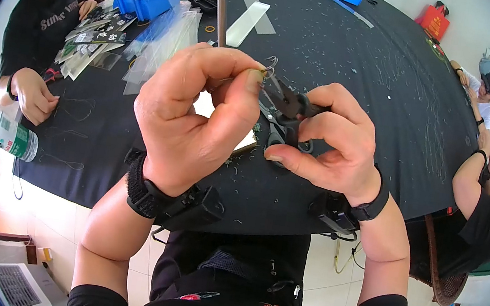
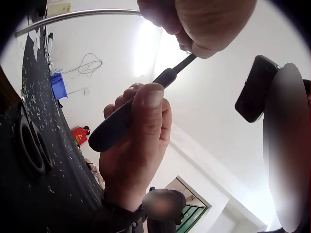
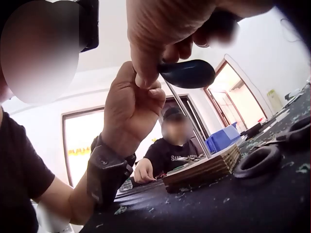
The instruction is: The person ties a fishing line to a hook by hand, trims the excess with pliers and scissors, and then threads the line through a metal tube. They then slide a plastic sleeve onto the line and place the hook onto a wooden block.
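My left hand (image 1: 198, 109) is raised over the table and pinches a small curved metal hook (image 1: 272, 62) between thumb and index finger. From the right, the jaws of dark pliers (image 1: 290, 104) reach in close beside those fingertips. My right hand (image 1: 337, 144) grips the pliers. In the left wrist view their rounded black handle (image 2: 114, 127) lies under the right thumb, and the tip end is hidden behind the left fingers. Below the hands, black-handled scissors (image 3: 257, 161) lie on the table next to a layered wooden block (image 3: 201, 173).
A metal rod (image 1: 220, 5) rises from the block. Blue bins (image 1: 147, 1), packets (image 1: 95, 38) and clear sleeves (image 1: 163, 41) lie at the back left. Scraps and thin lines are scattered on the black cloth (image 1: 364, 63). Other people sit left and right; a water bottle (image 1: 15, 138) lies left.
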`<act>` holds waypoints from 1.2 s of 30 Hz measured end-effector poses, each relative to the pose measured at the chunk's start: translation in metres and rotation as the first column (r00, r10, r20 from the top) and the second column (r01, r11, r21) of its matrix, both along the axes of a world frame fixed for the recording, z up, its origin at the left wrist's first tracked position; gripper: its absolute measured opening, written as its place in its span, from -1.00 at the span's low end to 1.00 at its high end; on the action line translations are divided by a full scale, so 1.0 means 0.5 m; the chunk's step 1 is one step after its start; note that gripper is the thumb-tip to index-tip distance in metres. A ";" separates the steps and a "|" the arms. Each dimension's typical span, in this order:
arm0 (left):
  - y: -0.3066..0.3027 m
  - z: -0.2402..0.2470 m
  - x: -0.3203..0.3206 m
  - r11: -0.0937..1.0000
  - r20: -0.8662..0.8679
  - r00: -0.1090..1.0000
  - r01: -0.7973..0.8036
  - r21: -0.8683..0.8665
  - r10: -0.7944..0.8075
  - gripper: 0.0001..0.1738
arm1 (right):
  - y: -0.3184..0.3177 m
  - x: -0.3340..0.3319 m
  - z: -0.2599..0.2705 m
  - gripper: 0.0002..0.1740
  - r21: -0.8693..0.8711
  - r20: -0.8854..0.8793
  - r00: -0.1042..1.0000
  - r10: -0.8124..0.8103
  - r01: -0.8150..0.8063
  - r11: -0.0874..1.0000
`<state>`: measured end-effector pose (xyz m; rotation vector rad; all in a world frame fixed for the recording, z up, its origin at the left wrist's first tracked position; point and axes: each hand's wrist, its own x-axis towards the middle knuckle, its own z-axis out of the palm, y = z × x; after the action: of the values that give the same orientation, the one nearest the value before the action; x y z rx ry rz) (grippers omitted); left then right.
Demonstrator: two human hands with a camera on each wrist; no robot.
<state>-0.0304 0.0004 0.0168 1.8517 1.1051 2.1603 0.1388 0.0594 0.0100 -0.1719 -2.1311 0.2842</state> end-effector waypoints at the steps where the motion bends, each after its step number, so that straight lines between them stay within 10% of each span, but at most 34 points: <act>1: 0.000 0.000 0.001 1.000 0.010 1.000 0.008 -0.010 -0.008 -0.90 | 0.000 0.000 0.000 -0.65 -0.006 0.004 1.000 -0.001 0.001 1.000; 17: 0.002 -0.002 0.002 0.999 -0.078 0.996 -0.049 -0.019 0.047 -0.87 | -0.004 0.003 -0.003 -0.64 -0.095 0.006 1.000 -0.012 0.012 0.995; 23: 0.003 -0.001 0.000 0.971 -0.205 0.974 -0.049 0.234 0.099 -0.84 | -0.001 0.001 -0.004 -0.64 0.134 -0.051 0.999 -0.020 0.026 0.991; 26: 0.002 -0.001 -0.004 0.990 -0.059 0.988 -0.139 0.030 0.141 -0.88 | -0.004 0.008 -0.003 -0.63 0.399 0.080 0.990 0.114 -0.137 0.907; 30: 0.002 0.006 -0.007 0.990 0.277 0.951 0.139 0.008 -0.136 -0.93 | -0.008 -0.006 -0.007 -0.66 0.173 -0.044 0.993 0.113 -0.103 0.980; 36: -0.001 -0.002 -0.004 0.997 0.176 0.983 0.067 -0.035 -0.060 -0.92 | 0.013 0.005 -0.010 -0.65 -0.001 -0.001 1.000 0.015 -0.015 1.000</act>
<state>-0.0325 0.0000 0.0157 1.6210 1.0313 2.1978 0.1413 0.0657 0.0050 -0.1568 -2.1316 0.2939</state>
